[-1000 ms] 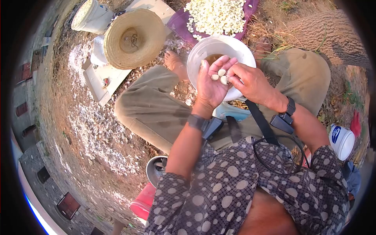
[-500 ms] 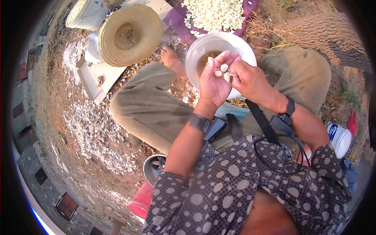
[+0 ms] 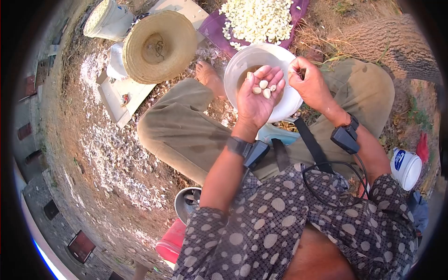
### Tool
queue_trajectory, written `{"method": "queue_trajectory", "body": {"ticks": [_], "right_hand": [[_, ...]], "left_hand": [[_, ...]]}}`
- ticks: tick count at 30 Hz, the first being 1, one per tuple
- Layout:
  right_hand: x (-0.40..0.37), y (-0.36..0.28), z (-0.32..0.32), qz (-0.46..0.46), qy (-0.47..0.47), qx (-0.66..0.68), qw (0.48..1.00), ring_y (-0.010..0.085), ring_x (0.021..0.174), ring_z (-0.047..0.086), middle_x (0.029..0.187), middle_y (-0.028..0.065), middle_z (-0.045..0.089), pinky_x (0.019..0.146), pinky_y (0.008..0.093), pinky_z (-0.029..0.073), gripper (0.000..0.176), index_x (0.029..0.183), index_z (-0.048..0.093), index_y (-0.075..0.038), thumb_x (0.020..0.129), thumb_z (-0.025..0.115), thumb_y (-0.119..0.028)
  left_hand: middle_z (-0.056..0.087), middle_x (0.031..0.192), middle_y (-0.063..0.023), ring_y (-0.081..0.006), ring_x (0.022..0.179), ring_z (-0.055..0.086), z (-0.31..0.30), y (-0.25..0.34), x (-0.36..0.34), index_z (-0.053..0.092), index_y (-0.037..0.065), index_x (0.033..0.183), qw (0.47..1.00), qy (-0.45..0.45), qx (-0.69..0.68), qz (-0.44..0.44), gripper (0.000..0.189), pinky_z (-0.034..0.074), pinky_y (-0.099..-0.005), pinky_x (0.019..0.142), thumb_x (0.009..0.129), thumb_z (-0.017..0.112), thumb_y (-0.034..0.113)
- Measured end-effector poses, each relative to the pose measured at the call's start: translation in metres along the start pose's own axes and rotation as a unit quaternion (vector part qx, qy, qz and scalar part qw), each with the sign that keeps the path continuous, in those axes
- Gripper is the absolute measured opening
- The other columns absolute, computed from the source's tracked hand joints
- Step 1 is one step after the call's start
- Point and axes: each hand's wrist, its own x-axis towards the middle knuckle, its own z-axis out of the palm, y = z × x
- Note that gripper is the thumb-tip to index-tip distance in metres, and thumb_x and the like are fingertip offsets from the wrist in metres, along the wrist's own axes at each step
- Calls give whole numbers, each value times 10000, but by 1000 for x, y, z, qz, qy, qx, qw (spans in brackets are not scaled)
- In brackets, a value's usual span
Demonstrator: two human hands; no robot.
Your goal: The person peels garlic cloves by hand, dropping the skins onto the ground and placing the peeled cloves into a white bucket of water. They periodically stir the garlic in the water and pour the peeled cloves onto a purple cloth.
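My left hand (image 3: 255, 100) is palm up over the white bucket (image 3: 232, 74), fingers slightly curled. Several peeled garlic cloves (image 3: 266, 93) rest in its palm, near the base of the fingers. At the bucket's right rim, my right hand (image 3: 310, 86) is apart from the left, with thumb and forefinger pinched together. Whatever may be between those fingertips is too small to make out. Brownish liquid (image 3: 252, 72) shows inside the bucket, partly hidden behind my left hand.
Beyond the bucket, a heap of peeled cloves (image 3: 259, 21) lies on a purple cloth (image 3: 212, 25). A straw hat (image 3: 179, 42), a full white pail (image 3: 109, 21) and a cardboard tray (image 3: 109, 100) stand left. Pale skins (image 3: 116, 163) litter the ground. A tree trunk (image 3: 387, 44) is at right.
My right hand has moved away from the left palm to the bucket's right rim. The left fingers have opened out a little, and another small piece now shows among the cloves.
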Motion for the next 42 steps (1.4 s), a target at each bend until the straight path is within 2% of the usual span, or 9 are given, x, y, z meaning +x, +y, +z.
{"method": "queue_trajectory", "body": {"ticks": [7,11,16,21,24,29,34,37,42], "right_hand": [[-20,-14,-4,-52,-67,-35,996,365,772,649,854,180,647,707,430,515,95,944,553,-24,906,638,-43],[-23,-12,-23,-57,28,-35,997,332,780,652,870,145,659,711,413,515,133,954,585,-10,910,676,-97],[-12,19,-81,-12,131,-214,968,319,804,632,858,121,626,716,422,491,311,856,650,0,930,755,-283],[-20,79,-105,-10,181,-222,958,324,952,636,969,107,649,842,434,512,221,973,715,-75,966,698,-295],[-26,78,-107,93,213,-202,951,325,1022,627,1034,105,655,898,443,508,193,1046,738,-130,977,670,-297],[-31,51,-114,1,220,-202,954,334,977,651,977,129,679,864,437,521,189,1060,723,-91,967,693,-253],[-53,-5,-65,-134,115,-79,981,323,846,678,966,116,682,743,407,553,140,1077,689,-84,950,700,-142],[-63,-21,-49,-128,-23,-67,989,327,827,688,978,109,672,714,413,564,189,1117,673,-92,936,701,-142],[-55,-20,-40,-181,-41,-139,973,361,847,691,1004,108,656,718,447,568,202,1113,656,-84,923,694,-143]], "left_hand": [[508,1455,-233,-359,1384,497,3,-3,2,519,-6,1394,1000,-12,15,4,549,400,-486,1195,1042,566,413],[498,1462,-238,-363,1390,489,9,-6,1,521,-17,1393,1000,-21,16,5,553,400,-485,1196,1023,612,385],[495,1457,-259,-367,1379,499,18,-3,3,522,-34,1387,1000,-24,20,1,562,409,-484,1193,1009,639,366],[417,1533,-316,-405,1477,391,17,0,9,479,-87,1409,999,-41,20,11,570,313,-516,1260,1041,581,336],[401,1544,-325,-405,1489,371,22,-3,8,490,-87,1405,999,-37,25,1,565,298,-516,1269,1047,568,343],[394,1548,-327,-413,1491,364,30,-10,6,493,-71,1416,998,-47,31,-16,567,292,-530,1268,1046,569,352],[452,1521,-251,-377,1436,442,49,-19,-3,535,15,1418,995,-68,64,-22,590,386,-484,1193,1017,614,439],[457,1525,-238,-367,1452,421,51,-22,-8,532,32,1429,993,-86,69,-29,600,368,-473,1185,1023,586,471],[445,1550,-227,-357,1454,424,60,-25,-16,501,47,1461,994,-86,63,-22,607,365,-474,1187,1026,580,462]]}}
